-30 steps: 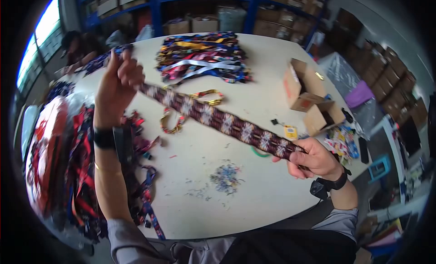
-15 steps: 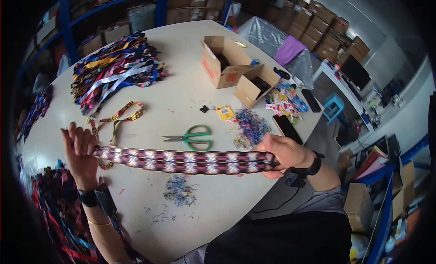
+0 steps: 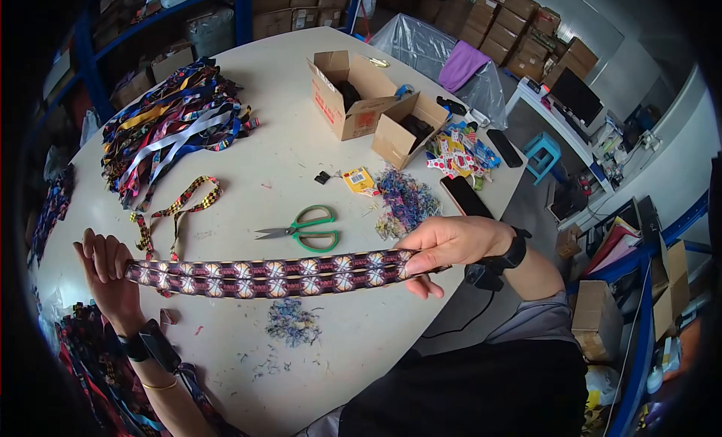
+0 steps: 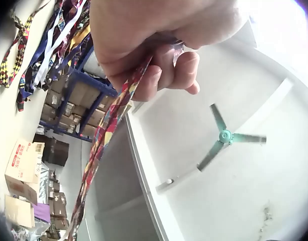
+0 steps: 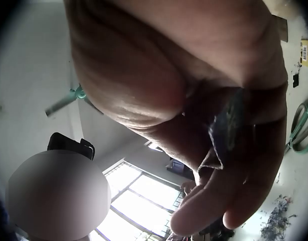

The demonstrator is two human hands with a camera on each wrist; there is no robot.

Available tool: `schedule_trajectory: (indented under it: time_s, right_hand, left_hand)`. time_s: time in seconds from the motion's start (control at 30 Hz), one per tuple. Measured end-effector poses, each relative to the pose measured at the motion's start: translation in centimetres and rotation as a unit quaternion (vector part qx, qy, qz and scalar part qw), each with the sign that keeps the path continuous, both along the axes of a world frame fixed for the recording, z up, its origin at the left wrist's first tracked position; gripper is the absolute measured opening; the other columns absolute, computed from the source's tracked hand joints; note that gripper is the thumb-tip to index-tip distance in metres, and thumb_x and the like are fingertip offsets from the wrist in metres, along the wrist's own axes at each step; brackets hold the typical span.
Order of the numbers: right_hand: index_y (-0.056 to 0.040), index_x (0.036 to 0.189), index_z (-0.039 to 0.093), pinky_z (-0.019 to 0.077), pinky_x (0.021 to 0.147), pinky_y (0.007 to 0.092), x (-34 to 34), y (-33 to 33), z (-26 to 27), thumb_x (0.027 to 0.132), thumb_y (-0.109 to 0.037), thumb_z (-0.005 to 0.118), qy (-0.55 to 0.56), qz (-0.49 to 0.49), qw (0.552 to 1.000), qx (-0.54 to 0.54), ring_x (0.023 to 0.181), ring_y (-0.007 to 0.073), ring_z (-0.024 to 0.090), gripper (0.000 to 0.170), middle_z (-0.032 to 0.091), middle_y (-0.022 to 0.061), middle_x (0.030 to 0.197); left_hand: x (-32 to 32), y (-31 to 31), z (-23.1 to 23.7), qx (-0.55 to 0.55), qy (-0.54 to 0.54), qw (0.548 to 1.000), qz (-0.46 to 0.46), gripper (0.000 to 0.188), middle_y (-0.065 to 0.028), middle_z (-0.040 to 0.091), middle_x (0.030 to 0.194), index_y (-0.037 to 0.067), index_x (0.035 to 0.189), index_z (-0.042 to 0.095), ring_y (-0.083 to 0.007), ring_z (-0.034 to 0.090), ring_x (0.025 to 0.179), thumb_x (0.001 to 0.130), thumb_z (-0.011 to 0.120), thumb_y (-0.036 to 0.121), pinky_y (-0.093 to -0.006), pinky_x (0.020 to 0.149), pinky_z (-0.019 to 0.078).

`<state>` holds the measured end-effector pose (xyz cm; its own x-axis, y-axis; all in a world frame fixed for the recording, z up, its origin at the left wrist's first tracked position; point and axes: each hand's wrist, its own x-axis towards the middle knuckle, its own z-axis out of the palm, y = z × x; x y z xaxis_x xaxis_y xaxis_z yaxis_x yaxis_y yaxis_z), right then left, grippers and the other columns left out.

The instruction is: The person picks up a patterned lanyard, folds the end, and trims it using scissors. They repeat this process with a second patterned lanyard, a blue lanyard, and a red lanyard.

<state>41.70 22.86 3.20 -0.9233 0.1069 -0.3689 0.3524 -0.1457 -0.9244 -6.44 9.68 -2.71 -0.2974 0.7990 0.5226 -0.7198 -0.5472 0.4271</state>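
A patterned lanyard strap (image 3: 278, 277), dark with round orange-and-white ball prints, stretches nearly level above the table as two bands side by side. My left hand (image 3: 105, 275) grips its left end with curled fingers. In the left wrist view the strap (image 4: 101, 145) runs down from that hand (image 4: 139, 45), seen edge-on. At the other end, my right hand (image 3: 455, 245) pinches the strap between thumb and fingers. The right wrist view shows a cut-looking strap end (image 5: 226, 135) poking out among the fingers. Green-handled scissors (image 3: 301, 230) lie just beyond the strap.
A heap of lanyards (image 3: 173, 128) lies at the back left, a looped yellow-and-black lanyard (image 3: 188, 196) nearer. Two cardboard boxes (image 3: 350, 98) stand at the back. Thread scraps (image 3: 293, 324), a yellow packet (image 3: 361, 181) and a phone (image 3: 465, 196) lie on the table (image 3: 271, 166).
The strap has gone from slanting down rightward to nearly level, my left hand lowering with its end. Both hands keep their grip. The head view has turned right, bringing the scissors fully into sight.
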Motion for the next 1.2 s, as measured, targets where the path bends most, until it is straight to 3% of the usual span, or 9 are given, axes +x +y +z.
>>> schedule_trajectory:
  time_s: [0.23, 0.43, 0.63, 0.67, 0.8, 0.9, 0.93, 1.07, 1.2]
  right_hand:
    - [0.0032, 0.115, 0.054, 0.0497, 0.080, 0.0314, -0.6, -0.8, 1.1, 0.100, -0.009, 0.039, -0.019, -0.001, 1.000, 0.015, 0.089, 0.0177, 0.069, 0.024, 0.066, 0.0114, 0.109]
    - [0.0027, 0.114, 0.053, 0.0516, 0.078, 0.0320, -0.3, 0.0, 0.1, 0.101, -0.012, 0.038, -0.015, 0.036, 0.999, 0.029, 0.068, 0.0143, 0.064, 0.025, 0.064, 0.0075, 0.082]
    - [-0.0067, 0.098, 0.049, 0.0529, 0.081, 0.0429, -0.7, -0.1, -3.1, 0.107, -0.024, 0.029, 0.143, -0.009, 0.941, -0.307, 0.046, 0.0143, 0.055, 0.028, 0.046, 0.0026, 0.053]
    - [-0.0098, 0.094, 0.046, 0.0494, 0.090, 0.0506, -1.0, -0.7, -3.2, 0.107, -0.028, 0.026, 0.189, -0.021, 0.927, -0.323, 0.057, 0.0228, 0.064, 0.030, 0.054, 0.0073, 0.060]
    - [-0.0168, 0.095, 0.049, 0.0395, 0.098, 0.0592, -1.8, -2.8, -3.6, 0.107, -0.033, 0.027, 0.273, -0.173, 0.891, -0.319, 0.084, 0.0303, 0.069, 0.030, 0.064, 0.0058, 0.081]
    - [-0.0193, 0.093, 0.051, 0.0368, 0.102, 0.0578, -2.4, -3.9, -3.9, 0.104, -0.036, 0.037, 0.285, -0.260, 0.842, -0.378, 0.082, 0.0282, 0.066, 0.024, 0.061, 0.0015, 0.082]
    - [-0.0185, 0.091, 0.052, 0.0422, 0.095, 0.0470, -2.7, -4.2, -3.7, 0.101, -0.029, 0.046, 0.292, -0.294, 0.812, -0.411, 0.069, 0.0198, 0.059, 0.016, 0.054, -0.0035, 0.077]
    - [-0.0140, 0.089, 0.050, 0.0401, 0.071, 0.0307, -2.6, -4.4, -4.0, 0.096, -0.011, 0.045, 0.363, -0.291, 0.724, -0.509, 0.056, 0.0082, 0.048, 0.010, 0.049, -0.0055, 0.072]
    - [-0.0111, 0.090, 0.047, 0.0418, 0.071, 0.0292, -2.5, -4.4, -3.8, 0.094, -0.004, 0.043, 0.382, -0.289, 0.676, -0.560, 0.052, 0.0094, 0.048, 0.009, 0.047, -0.0035, 0.070]
  left_hand:
    - [-0.7, -0.2, -0.2, -0.021, -0.011, 1.000, -0.003, 0.033, 0.0018, 0.029, 0.054, 0.008, 0.082, 0.043, -0.0089, 0.024, 0.051, 0.107, 0.038, 0.028, -0.0249, 0.048, 0.0263]
    - [-1.1, -0.1, -0.3, -0.026, 0.005, 1.000, 0.006, 0.032, 0.0018, 0.029, 0.055, 0.008, 0.082, 0.042, -0.0096, 0.025, 0.053, 0.107, 0.038, 0.027, -0.0253, 0.049, 0.0268]
    - [-0.9, 0.7, 0.7, -0.051, 0.004, 0.999, 0.000, 0.030, 0.0006, 0.029, 0.061, 0.007, 0.083, 0.041, -0.0102, 0.025, 0.057, 0.107, 0.038, 0.026, -0.0260, 0.053, 0.0272]
    - [-0.9, 0.9, 0.8, -0.050, 0.001, 0.999, -0.005, 0.030, 0.0004, 0.029, 0.062, 0.006, 0.084, 0.041, -0.0103, 0.025, 0.057, 0.106, 0.038, 0.026, -0.0262, 0.054, 0.0271]
    - [-1.0, 1.4, 0.7, -0.050, 0.026, 0.998, -0.010, 0.029, 0.0009, 0.029, 0.063, 0.006, 0.086, 0.042, -0.0102, 0.024, 0.058, 0.107, 0.038, 0.026, -0.0262, 0.055, 0.0269]
    - [0.1, 1.4, 1.0, -0.073, 0.024, 0.997, -0.015, 0.029, 0.0012, 0.029, 0.063, 0.007, 0.086, 0.042, -0.0102, 0.024, 0.058, 0.107, 0.038, 0.027, -0.0260, 0.055, 0.0270]
    - [0.1, 1.6, 0.9, -0.077, 0.017, 0.997, -0.022, 0.031, 0.0018, 0.028, 0.064, 0.007, 0.085, 0.041, -0.0099, 0.023, 0.058, 0.106, 0.038, 0.030, -0.0260, 0.055, 0.0268]
    - [1.7, 2.1, 2.1, -0.139, 0.052, 0.989, -0.026, 0.035, 0.0020, 0.026, 0.069, 0.009, 0.080, 0.037, -0.0100, 0.024, 0.061, 0.107, 0.037, 0.032, -0.0270, 0.059, 0.0267]
    - [0.8, 2.9, 2.8, -0.202, 0.064, 0.977, -0.038, 0.042, 0.0029, 0.026, 0.069, 0.012, 0.075, 0.037, -0.0110, 0.022, 0.062, 0.104, 0.040, 0.043, -0.0276, 0.060, 0.0265]
